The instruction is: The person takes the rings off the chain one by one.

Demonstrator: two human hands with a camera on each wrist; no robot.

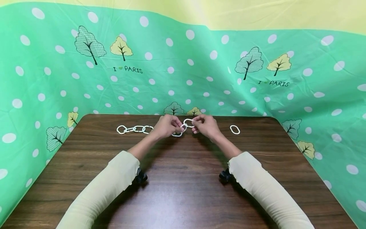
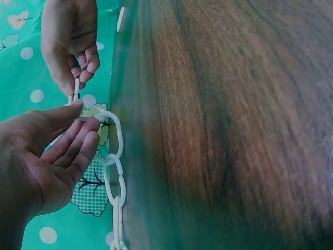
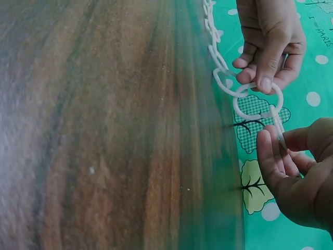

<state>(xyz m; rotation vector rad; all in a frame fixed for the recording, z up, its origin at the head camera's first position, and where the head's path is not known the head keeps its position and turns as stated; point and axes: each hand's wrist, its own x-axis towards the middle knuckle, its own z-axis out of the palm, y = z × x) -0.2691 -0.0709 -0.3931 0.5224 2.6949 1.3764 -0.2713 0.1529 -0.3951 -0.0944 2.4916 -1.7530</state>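
Observation:
Above the far part of the table, my left hand (image 1: 167, 126) pinches a white chain link (image 3: 248, 115) between thumb and fingers. From that link the white plastic chain (image 1: 130, 129) trails leftward, and its far end lies on the tabletop. My right hand (image 1: 207, 128) pinches another white link (image 3: 278, 128), an oval that is looped through the one in the left hand. Both hands are close together, with the joined links between them. Part of the chain is hidden behind the left hand in the head view. Whether the right-hand link has a gap cannot be seen.
A single loose white link (image 1: 239, 130) lies on the brown wooden table (image 1: 183, 178), to the right of the right hand. Green dotted cloth (image 1: 160, 57) hangs behind the table and along both its sides. Dark wrist devices (image 1: 140, 176) sit below the sleeves.

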